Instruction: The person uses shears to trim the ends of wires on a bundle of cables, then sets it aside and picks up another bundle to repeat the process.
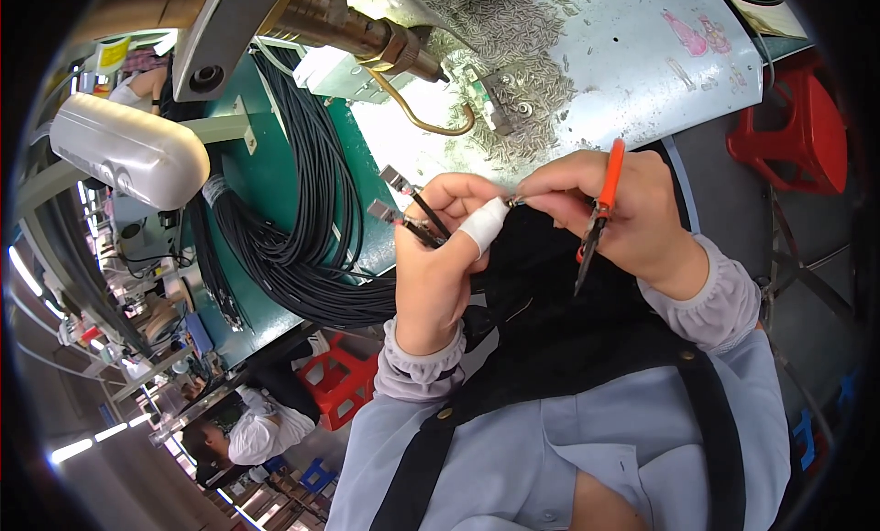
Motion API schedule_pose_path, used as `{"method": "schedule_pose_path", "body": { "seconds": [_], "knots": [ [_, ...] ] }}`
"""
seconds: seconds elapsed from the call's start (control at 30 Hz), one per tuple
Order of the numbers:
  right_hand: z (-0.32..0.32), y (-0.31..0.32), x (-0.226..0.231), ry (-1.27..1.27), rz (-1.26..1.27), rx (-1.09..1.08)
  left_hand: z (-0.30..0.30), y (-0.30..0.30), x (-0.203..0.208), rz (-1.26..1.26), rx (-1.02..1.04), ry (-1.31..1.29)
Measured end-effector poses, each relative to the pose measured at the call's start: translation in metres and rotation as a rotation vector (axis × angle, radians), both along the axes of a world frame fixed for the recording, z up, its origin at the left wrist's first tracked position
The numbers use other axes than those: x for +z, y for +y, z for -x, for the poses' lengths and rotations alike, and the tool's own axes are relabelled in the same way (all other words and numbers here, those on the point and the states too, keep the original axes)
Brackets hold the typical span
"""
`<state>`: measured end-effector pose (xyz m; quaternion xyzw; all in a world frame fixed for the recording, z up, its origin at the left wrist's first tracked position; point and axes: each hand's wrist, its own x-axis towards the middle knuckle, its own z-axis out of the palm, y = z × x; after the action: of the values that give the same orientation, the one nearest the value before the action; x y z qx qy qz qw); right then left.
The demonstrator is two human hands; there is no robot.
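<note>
My left hand (427,284), its thumb wrapped in white tape (484,227), is closed around black cables (431,216). Two metal plugs (394,177) stick out on its left side. At the taped thumb's tip, a thin wire end (515,201) shows between the hands. Thumb and forefinger of my right hand (649,215) pinch at that end. Held in the same right hand is a pair of orange-handled snips (606,187), dark blades pointing down toward my lap. The exact contact at the wire is too small to make out.
A metal press head (367,41) and a lamp (133,151) overhang the bench. Small metal pieces (536,64) cover part of the white top (632,82). Coiled black cables (302,247) lie leftward on a green surface. Red stools (793,132) and another person (266,435) are nearby.
</note>
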<state>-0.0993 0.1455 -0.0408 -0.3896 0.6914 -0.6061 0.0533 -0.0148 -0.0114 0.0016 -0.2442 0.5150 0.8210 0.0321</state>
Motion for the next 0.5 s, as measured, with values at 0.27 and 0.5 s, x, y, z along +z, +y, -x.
{"method": "schedule_pose_path", "body": {
  "seconds": [0.27, 0.5],
  "knots": [
    [-0.008, -0.007, 0.004, 0.444, -0.054, -0.253, -0.002, 0.017, -0.015, 0.417, 0.048, 0.208],
    [-0.008, -0.017, -0.008, 0.176, 0.092, -0.261, -0.001, 0.014, -0.011, 0.181, 0.091, -0.004]
  ]
}}
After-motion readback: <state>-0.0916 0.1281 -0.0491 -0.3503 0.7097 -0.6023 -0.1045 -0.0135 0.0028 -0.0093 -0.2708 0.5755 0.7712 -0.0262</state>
